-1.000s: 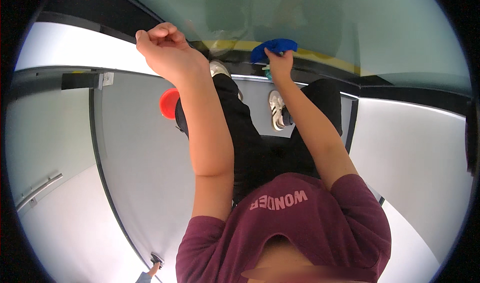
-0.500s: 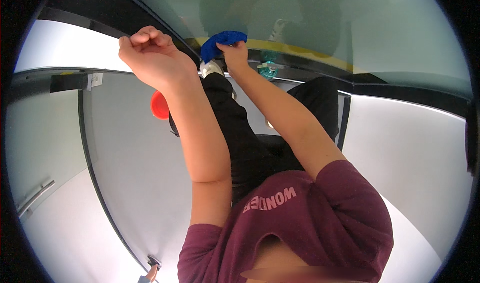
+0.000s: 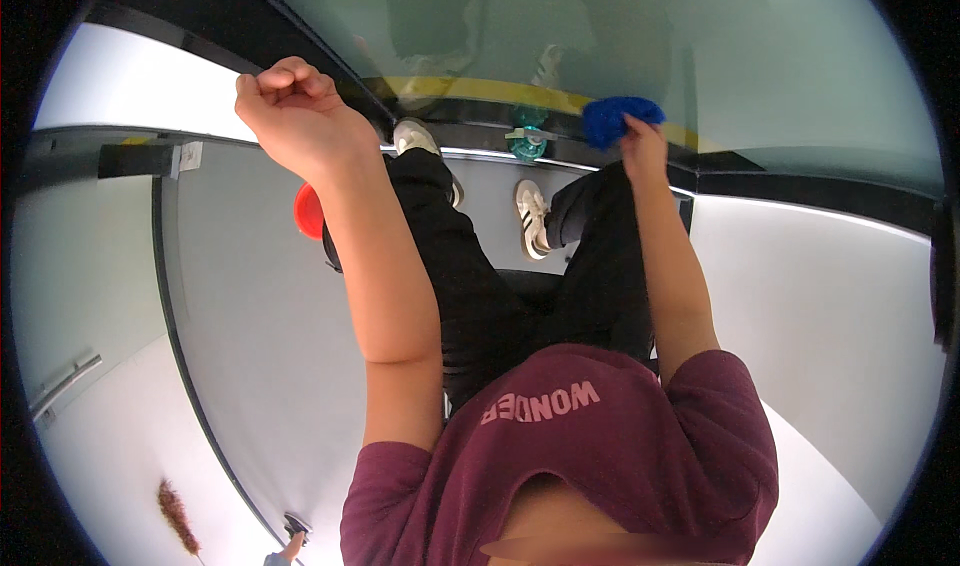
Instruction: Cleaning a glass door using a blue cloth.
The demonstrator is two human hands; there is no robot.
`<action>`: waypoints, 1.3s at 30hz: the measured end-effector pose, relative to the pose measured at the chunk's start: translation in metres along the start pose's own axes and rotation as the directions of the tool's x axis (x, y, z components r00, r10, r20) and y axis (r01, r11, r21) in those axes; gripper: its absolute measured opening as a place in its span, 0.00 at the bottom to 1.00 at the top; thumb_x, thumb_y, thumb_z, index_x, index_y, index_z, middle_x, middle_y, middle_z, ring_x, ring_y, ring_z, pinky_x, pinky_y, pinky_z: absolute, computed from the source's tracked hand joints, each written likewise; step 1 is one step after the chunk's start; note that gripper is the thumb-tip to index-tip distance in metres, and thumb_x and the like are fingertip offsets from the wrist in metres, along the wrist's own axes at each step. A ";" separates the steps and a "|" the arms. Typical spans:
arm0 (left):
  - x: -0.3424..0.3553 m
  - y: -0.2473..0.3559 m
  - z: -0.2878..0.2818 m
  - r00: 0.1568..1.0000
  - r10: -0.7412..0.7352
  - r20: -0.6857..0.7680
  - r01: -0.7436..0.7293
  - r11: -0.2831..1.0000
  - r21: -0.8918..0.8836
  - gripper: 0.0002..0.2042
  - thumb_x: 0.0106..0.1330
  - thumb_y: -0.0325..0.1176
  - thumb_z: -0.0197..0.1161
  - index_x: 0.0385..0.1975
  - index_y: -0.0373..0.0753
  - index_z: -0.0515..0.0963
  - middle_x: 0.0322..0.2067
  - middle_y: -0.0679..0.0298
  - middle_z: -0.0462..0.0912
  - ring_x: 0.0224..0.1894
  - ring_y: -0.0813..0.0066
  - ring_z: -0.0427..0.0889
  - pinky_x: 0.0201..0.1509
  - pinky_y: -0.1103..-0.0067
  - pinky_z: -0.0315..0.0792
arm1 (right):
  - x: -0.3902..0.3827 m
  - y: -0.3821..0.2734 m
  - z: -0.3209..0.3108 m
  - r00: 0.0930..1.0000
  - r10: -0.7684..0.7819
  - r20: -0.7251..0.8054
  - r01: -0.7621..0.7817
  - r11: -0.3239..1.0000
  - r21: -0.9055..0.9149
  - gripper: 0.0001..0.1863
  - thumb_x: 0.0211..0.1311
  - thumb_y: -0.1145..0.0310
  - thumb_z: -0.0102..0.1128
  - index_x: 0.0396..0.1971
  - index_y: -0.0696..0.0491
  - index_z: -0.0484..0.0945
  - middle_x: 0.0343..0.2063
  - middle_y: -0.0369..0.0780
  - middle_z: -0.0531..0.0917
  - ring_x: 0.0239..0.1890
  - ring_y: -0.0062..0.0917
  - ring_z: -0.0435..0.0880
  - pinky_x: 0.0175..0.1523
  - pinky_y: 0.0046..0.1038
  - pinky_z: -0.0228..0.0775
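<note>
In my right hand is a bunched blue cloth, pinched between thumb and fingers. The cloth lies against the lower part of a glass panel, over its yellow stripe. My left hand is raised at the left with the palm showing. Its fingers are loosely curled, the thumb is apart from them, and the palm holds nothing. Behind it runs a dark frame; whether the hand touches it I cannot tell.
A teal spray bottle stands at the glass's foot, between my shoes. On the grey floor, a red container is partly hidden by my left forearm. A glass door with a metal handle is at left, a white wall at right.
My right hand has carried the blue cloth rightward along the bottom of the glass. Both my shoes now show more fully. My left hand has hardly moved.
</note>
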State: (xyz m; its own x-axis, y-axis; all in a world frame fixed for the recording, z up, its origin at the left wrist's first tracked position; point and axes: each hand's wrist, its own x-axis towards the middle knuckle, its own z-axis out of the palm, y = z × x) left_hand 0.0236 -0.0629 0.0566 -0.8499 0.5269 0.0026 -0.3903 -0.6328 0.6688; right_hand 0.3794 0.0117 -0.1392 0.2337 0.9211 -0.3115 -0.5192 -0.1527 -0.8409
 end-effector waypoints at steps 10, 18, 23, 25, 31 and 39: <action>0.019 0.012 -0.022 0.996 -0.064 -0.063 0.059 0.995 -0.086 0.13 0.62 0.37 0.44 0.15 0.41 0.63 0.19 0.65 0.69 0.20 0.79 0.62 0.25 0.84 0.57 | -0.009 -0.008 -0.011 0.978 -0.175 -0.115 0.179 0.983 0.033 0.15 0.52 0.83 0.52 0.39 0.50 0.69 0.35 0.35 0.76 0.38 0.27 0.76 0.41 0.33 0.69; 0.022 0.010 -0.020 0.995 -0.079 -0.067 0.072 0.992 -0.107 0.14 0.64 0.36 0.41 0.16 0.43 0.62 0.17 0.67 0.68 0.19 0.78 0.61 0.26 0.80 0.56 | -0.026 0.059 0.066 0.997 0.001 -0.083 -0.001 1.000 0.009 0.15 0.52 0.79 0.59 0.37 0.45 0.69 0.35 0.33 0.76 0.40 0.24 0.74 0.40 0.31 0.65; 0.023 0.012 -0.023 0.992 -0.106 -0.070 0.097 0.988 -0.124 0.14 0.65 0.36 0.42 0.16 0.43 0.62 0.17 0.67 0.67 0.19 0.78 0.61 0.26 0.80 0.57 | -0.042 0.092 0.118 0.992 0.123 0.025 -0.123 0.992 0.008 0.13 0.52 0.78 0.60 0.36 0.48 0.69 0.34 0.34 0.76 0.36 0.24 0.76 0.40 0.31 0.69; 0.025 0.014 -0.024 0.991 -0.107 -0.081 0.097 0.987 -0.125 0.14 0.65 0.36 0.42 0.16 0.43 0.62 0.17 0.67 0.67 0.19 0.79 0.61 0.26 0.80 0.57 | -0.047 0.106 0.137 0.982 0.171 0.078 -0.172 0.985 0.008 0.12 0.53 0.77 0.60 0.36 0.50 0.69 0.32 0.36 0.77 0.32 0.24 0.77 0.39 0.30 0.74; 0.030 0.010 -0.029 0.989 -0.123 -0.079 0.110 0.982 -0.152 0.14 0.64 0.38 0.44 0.16 0.41 0.63 0.19 0.65 0.69 0.21 0.78 0.62 0.27 0.82 0.58 | -0.058 0.147 0.198 0.957 0.265 0.121 -0.261 0.964 -0.052 0.10 0.55 0.76 0.59 0.36 0.52 0.71 0.32 0.37 0.77 0.33 0.25 0.77 0.38 0.28 0.74; 0.036 0.001 -0.024 0.985 -0.154 -0.080 0.137 0.974 -0.182 0.13 0.64 0.37 0.43 0.16 0.43 0.63 0.18 0.68 0.68 0.20 0.79 0.61 0.26 0.81 0.57 | -0.074 0.176 0.269 0.893 0.385 0.233 -0.363 0.922 -0.135 0.09 0.53 0.76 0.61 0.34 0.57 0.73 0.33 0.39 0.77 0.33 0.25 0.77 0.36 0.24 0.77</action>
State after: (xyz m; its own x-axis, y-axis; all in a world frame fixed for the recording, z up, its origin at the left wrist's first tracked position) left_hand -0.0159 -0.0579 0.0397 -0.8054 0.5707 -0.1599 -0.5611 -0.6473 0.5159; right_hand 0.0499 0.0132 -0.1456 -0.1827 0.8471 -0.4990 -0.4529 -0.5230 -0.7221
